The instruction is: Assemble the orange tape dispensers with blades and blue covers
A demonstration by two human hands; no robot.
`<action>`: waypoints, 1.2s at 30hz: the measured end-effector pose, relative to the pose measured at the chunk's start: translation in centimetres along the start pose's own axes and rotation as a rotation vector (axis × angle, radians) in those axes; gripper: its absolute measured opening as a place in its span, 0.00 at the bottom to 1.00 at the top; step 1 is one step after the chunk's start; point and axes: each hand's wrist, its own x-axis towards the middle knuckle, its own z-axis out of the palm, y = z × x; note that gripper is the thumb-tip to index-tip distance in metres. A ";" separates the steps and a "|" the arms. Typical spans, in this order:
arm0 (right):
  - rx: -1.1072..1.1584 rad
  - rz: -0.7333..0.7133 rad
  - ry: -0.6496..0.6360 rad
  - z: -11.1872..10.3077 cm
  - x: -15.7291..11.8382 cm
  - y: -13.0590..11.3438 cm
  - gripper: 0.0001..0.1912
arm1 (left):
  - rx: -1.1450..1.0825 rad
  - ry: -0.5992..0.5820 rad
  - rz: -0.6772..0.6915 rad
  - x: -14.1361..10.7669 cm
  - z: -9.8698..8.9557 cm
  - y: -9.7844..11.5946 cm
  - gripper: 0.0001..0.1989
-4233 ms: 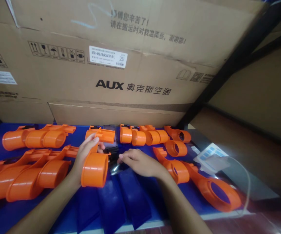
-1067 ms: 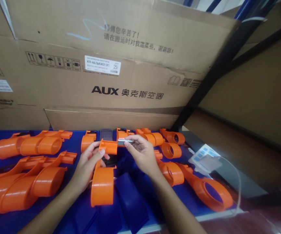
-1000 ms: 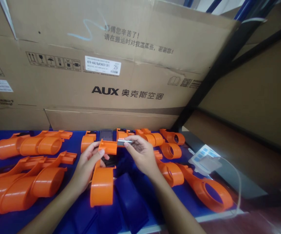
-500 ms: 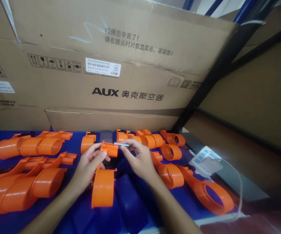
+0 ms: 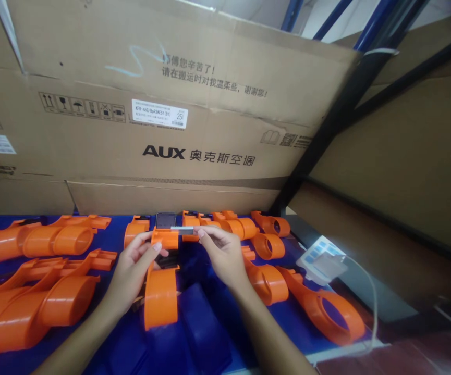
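My left hand (image 5: 137,260) is closed on an orange plastic part (image 5: 161,299), its narrow upper end pinched between thumb and fingers and its wide ring hanging below. Thumb and fingertips of my right hand (image 5: 222,250) pinch a thin grey toothed strip (image 5: 183,229). The strip lies level, its left end over the upper edge of the orange part; whether they touch I cannot tell. Just behind the strip is a dark rectangular device (image 5: 166,220).
Several orange parts stand in rows at left (image 5: 69,304) and right (image 5: 337,316) on the blue surface (image 5: 119,338). Dark blue pieces (image 5: 205,328) lie below my hands. A white-and-blue box with a cable (image 5: 322,260) sits at right. A large carton (image 5: 209,125) rises behind.
The strip in my right hand has moved left relative to the orange part, and more of it shows. The whole view has shifted slightly.
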 end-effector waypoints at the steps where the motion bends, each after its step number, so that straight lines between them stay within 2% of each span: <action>1: 0.004 -0.005 -0.014 0.1 0.0 -0.2 0.10 | 0.008 -0.001 0.004 0.1 -0.1 0.0 0.28; 9: -0.052 -0.052 -0.214 0.7 -0.3 -1.6 0.10 | 0.093 -0.066 0.041 0.1 -0.4 -0.1 0.23; 16: -0.099 -0.067 -0.242 0.8 -0.3 -1.0 0.13 | 0.050 -0.038 0.029 -0.1 -0.1 0.5 0.25; 18: -0.222 -0.062 -0.263 0.7 -0.2 -0.6 0.10 | 0.012 0.003 -0.001 0.0 -0.2 0.7 0.24; 21: -0.482 -0.051 -0.371 0.4 -0.1 0.1 0.05 | -0.078 0.094 -0.043 0.3 -0.6 1.0 0.22; 23: -0.577 -0.037 -0.429 0.2 0.0 0.5 0.04 | -0.126 0.130 -0.071 0.6 -0.8 1.1 0.22; 36: -0.615 0.115 -0.568 0.5 -0.3 1.6 0.05 | -0.165 0.098 -0.106 0.8 -0.6 1.0 0.21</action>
